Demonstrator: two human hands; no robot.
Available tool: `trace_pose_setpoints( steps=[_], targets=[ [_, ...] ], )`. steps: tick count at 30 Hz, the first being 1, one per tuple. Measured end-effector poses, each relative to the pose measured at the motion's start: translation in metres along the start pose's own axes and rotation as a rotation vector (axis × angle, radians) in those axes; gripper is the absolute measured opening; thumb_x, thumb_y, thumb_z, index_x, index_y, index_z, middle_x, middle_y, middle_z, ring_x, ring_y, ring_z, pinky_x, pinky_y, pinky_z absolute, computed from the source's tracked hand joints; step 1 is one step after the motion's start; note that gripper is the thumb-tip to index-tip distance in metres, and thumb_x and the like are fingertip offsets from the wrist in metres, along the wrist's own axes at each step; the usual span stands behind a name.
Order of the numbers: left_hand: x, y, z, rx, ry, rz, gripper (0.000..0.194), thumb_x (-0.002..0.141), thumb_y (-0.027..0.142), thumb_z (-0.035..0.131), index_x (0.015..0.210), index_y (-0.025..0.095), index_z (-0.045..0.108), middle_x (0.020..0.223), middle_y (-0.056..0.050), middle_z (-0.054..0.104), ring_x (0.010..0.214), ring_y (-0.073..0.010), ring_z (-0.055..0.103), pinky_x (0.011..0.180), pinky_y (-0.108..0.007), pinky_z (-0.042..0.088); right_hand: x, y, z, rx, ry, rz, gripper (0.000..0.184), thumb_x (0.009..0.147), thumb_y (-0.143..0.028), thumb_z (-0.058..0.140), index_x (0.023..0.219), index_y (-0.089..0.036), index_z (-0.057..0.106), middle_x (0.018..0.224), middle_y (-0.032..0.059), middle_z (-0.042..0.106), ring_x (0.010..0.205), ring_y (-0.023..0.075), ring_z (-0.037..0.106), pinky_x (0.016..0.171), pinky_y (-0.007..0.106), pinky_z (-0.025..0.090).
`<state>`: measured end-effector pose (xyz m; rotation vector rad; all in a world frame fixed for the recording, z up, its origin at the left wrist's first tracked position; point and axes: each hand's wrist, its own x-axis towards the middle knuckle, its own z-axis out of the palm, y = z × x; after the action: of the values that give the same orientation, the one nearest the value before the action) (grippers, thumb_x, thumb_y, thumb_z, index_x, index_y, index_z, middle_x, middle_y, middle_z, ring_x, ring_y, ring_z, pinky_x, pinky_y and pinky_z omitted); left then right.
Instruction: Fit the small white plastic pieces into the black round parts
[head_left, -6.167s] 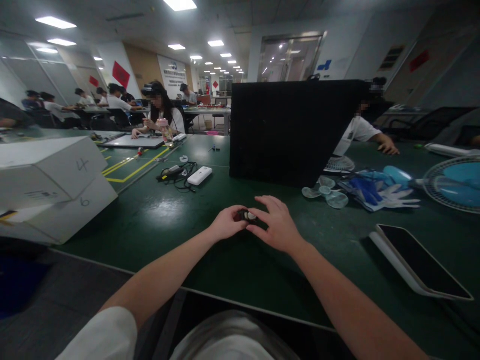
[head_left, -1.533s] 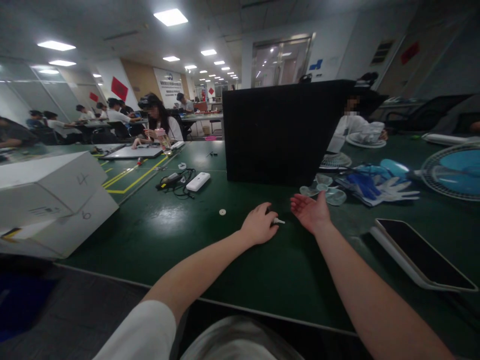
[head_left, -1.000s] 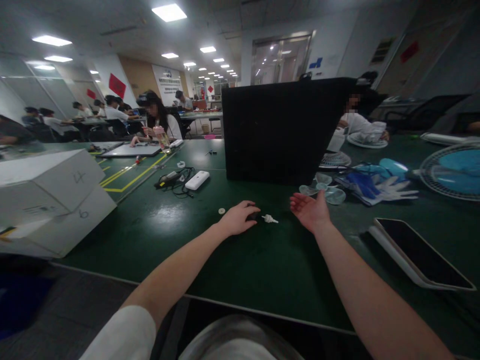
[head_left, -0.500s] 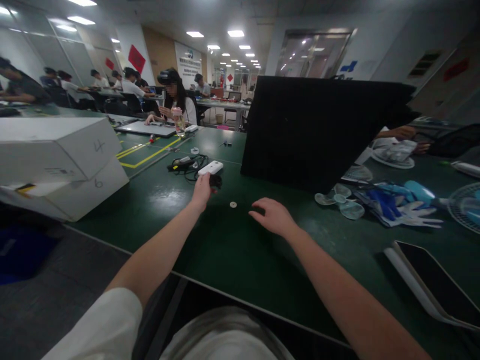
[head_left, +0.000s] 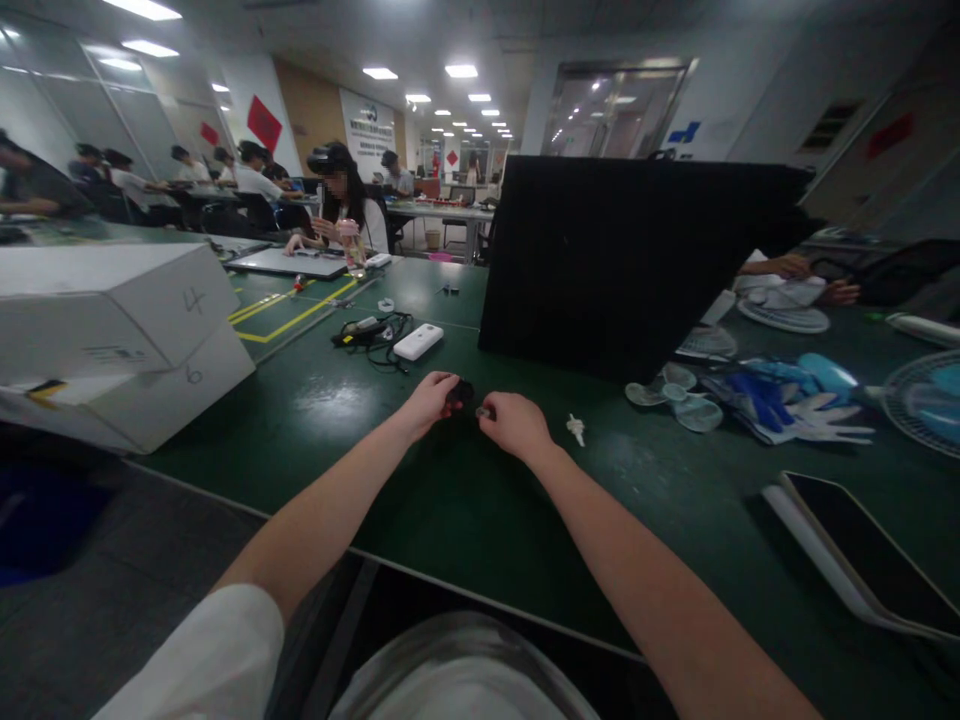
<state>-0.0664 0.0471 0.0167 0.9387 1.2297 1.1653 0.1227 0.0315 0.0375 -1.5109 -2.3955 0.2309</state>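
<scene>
My left hand (head_left: 430, 402) is closed round a small black part (head_left: 462, 393), whose kind I cannot make out. Just to its right, my right hand (head_left: 519, 424) pinches a small pale round disc (head_left: 482, 412) between thumb and fingers. The two hands are close together over the green table (head_left: 450, 510), and a narrow gap shows between the black part and the disc. On the tabletop right of my right hand lies a small off-white plastic piece (head_left: 576, 429) with short arms.
A white power bank (head_left: 418, 342) and tangled black cables (head_left: 371, 332) lie beyond my left hand. A black panel (head_left: 600, 265) stands behind. Fan blades (head_left: 680, 397), gloves (head_left: 787, 405) and a phone (head_left: 862, 545) are rightward; white boxes (head_left: 157, 360) left. Another person (head_left: 349, 205) sits across.
My left hand has moved right with the black part. My right hand has moved left and picked the pale disc off the table. The off-white piece has come into sight.
</scene>
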Motion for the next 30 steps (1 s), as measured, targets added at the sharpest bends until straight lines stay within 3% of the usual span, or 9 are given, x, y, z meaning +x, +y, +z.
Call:
trace_pose_setpoints(
  steps=[5, 10, 15, 19, 21, 25, 28, 30],
  targets=[
    [-0.015, -0.006, 0.022, -0.058, -0.148, -0.118, 0.032, 0.094, 0.047, 0.062, 0.110, 0.019, 0.058, 0.093, -0.006, 0.068, 0.062, -0.0113, 0.067, 0.047, -0.018, 0.041, -0.022, 0.005, -0.020, 0.088, 0.196, -0.166, 0.020, 0.097, -0.035, 0.055, 0.101, -0.023, 0.071, 0.108, 0.0072, 0.072, 0.100, 0.0260, 0.062, 0.083, 0.040, 0.047],
    [-0.026, -0.012, 0.040, -0.002, -0.217, -0.153, 0.036, 0.096, 0.051, 0.058, 0.111, 0.018, 0.058, 0.083, -0.005, 0.068, 0.060, -0.0121, 0.066, 0.047, -0.019, 0.042, -0.029, 0.009, -0.030, 0.108, 0.093, -0.282, 0.021, 0.098, -0.032, 0.054, 0.099, -0.025, 0.074, 0.106, 0.0060, 0.073, 0.098, 0.0249, 0.062, 0.087, 0.042, 0.046],
    [-0.028, -0.014, 0.040, 0.099, -0.317, -0.170, 0.044, 0.095, 0.058, 0.055, 0.111, 0.017, 0.058, 0.079, -0.005, 0.067, 0.055, -0.0126, 0.065, 0.046, -0.020, 0.044, -0.037, 0.014, -0.028, 0.129, 0.114, -0.221, 0.024, 0.098, -0.031, 0.053, 0.100, -0.027, 0.077, 0.112, 0.0072, 0.069, 0.103, 0.0260, 0.060, 0.086, 0.042, 0.049],
    [-0.032, -0.014, 0.040, 0.143, -0.331, -0.175, 0.047, 0.094, 0.060, 0.056, 0.114, 0.018, 0.055, 0.085, -0.007, 0.069, 0.058, -0.0148, 0.068, 0.048, -0.022, 0.048, -0.051, 0.015, -0.026, 0.104, 0.123, -0.213, 0.022, 0.096, -0.029, 0.055, 0.099, -0.027, 0.076, 0.115, 0.0078, 0.068, 0.105, 0.0273, 0.060, 0.086, 0.044, 0.051],
    [-0.034, -0.013, 0.042, 0.145, -0.330, -0.177, 0.048, 0.094, 0.060, 0.055, 0.116, 0.018, 0.053, 0.087, -0.007, 0.069, 0.059, -0.0157, 0.069, 0.048, -0.022, 0.049, -0.058, 0.018, -0.025, 0.115, 0.128, -0.232, 0.021, 0.093, -0.029, 0.060, 0.108, -0.027, 0.075, 0.122, 0.0083, 0.067, 0.112, 0.0291, 0.059, 0.091, 0.047, 0.051],
    [-0.038, -0.013, 0.045, 0.157, -0.367, -0.159, 0.050, 0.096, 0.061, 0.051, 0.122, 0.018, 0.050, 0.088, -0.008, 0.069, 0.061, -0.0163, 0.070, 0.049, -0.022, 0.049, -0.062, 0.028, -0.020, 0.255, 0.133, -0.146, 0.059, 0.080, -0.035, 0.077, 0.136, -0.025, 0.060, 0.139, 0.0105, 0.060, 0.126, 0.0323, 0.056, 0.105, 0.052, 0.047],
    [-0.041, -0.012, 0.043, 0.324, -0.395, -0.080, 0.056, 0.097, 0.065, 0.040, 0.125, 0.018, 0.051, 0.095, -0.011, 0.071, 0.065, -0.0174, 0.072, 0.050, -0.023, 0.048, -0.059, 0.038, -0.015, 0.393, 0.102, -0.059, 0.062, 0.081, -0.034, 0.077, 0.139, -0.024, 0.057, 0.134, 0.0102, 0.064, 0.121, 0.0297, 0.061, 0.103, 0.050, 0.049],
    [-0.044, -0.010, 0.039, 0.550, -0.372, 0.079, 0.060, 0.094, 0.067, 0.044, 0.129, 0.019, 0.054, 0.100, -0.011, 0.072, 0.070, -0.0185, 0.073, 0.056, -0.025, 0.051, -0.058, 0.043, -0.014, 0.463, 0.086, -0.032, 0.059, 0.082, -0.031, 0.076, 0.138, -0.025, 0.057, 0.130, 0.0092, 0.066, 0.117, 0.0278, 0.064, 0.101, 0.048, 0.050]
  ],
)
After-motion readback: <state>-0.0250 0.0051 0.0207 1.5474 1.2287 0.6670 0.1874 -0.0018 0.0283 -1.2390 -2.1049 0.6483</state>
